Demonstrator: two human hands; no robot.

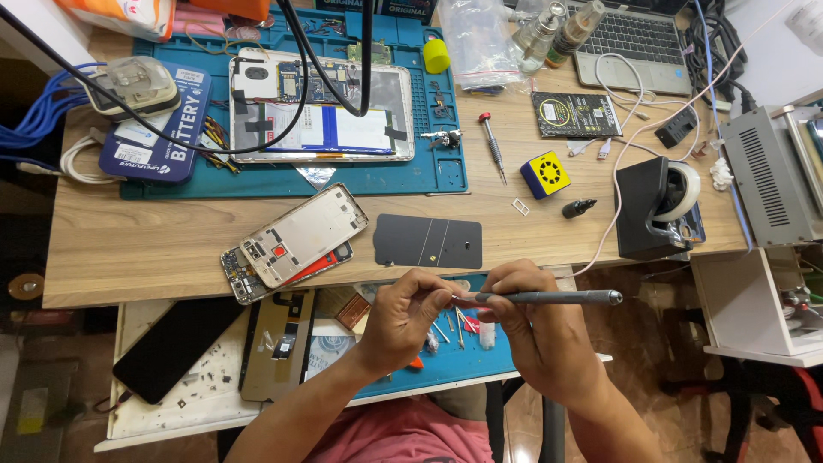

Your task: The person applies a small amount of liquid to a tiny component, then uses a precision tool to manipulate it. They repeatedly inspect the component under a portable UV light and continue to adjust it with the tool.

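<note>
My right hand (530,319) grips a slim grey precision screwdriver (557,297) that lies level, its end pointing right. My left hand (410,319) pinches the driver's thin tip near the middle, fingers closed on it. Both hands hover over the open drawer (171,411) at the desk's front edge. On the desk just beyond them lie a dark phone back cover (428,241) and an opened phone with a bare metal frame (291,241).
A blue work mat (446,163) holds an opened tablet (321,107) with cables over it. A second screwdriver (493,146), a yellow-and-blue cube (545,174), a tape dispenser (656,208), a laptop (634,43) and a grey power supply (767,176) stand to the right.
</note>
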